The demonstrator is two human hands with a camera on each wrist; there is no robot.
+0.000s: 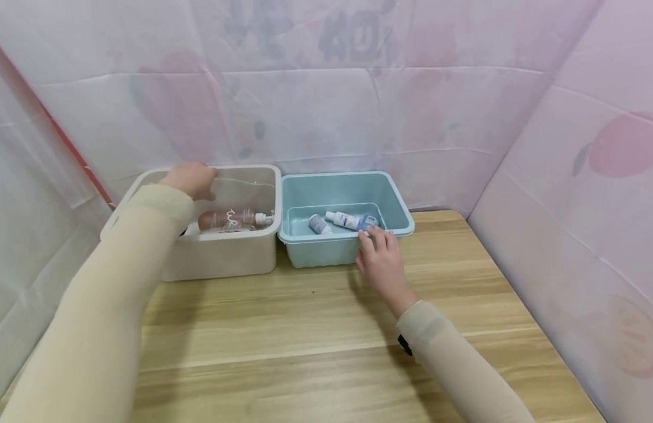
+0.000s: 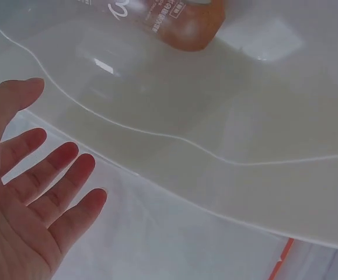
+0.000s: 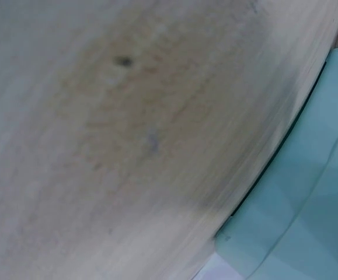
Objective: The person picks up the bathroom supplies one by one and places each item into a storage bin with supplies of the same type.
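My left hand [image 1: 191, 179] hovers over the back left corner of a white bin [image 1: 220, 258]. In the left wrist view this left hand [image 2: 46, 169] is spread, palm bare, holding nothing, beside the bin's rim [image 2: 215, 198]. A brown pump bottle [image 1: 225, 219] lies inside the bin, its base [image 2: 180, 23] showing in that view too. My right hand [image 1: 381, 258] rests with straight fingers on the front rim of a light blue bin [image 1: 315, 252]. Inside lie a white bottle [image 1: 343, 220], a small grey bottle [image 1: 318, 224] and a blue item [image 1: 367, 221].
Both bins stand side by side at the back of a wooden table [image 1: 315, 341], against a pink patterned cloth wall [image 1: 358, 88]. Cloth also closes in the left and right sides. The right wrist view is blurred, showing only table wood [image 3: 128, 146] and the blue bin's wall [image 3: 309, 192].
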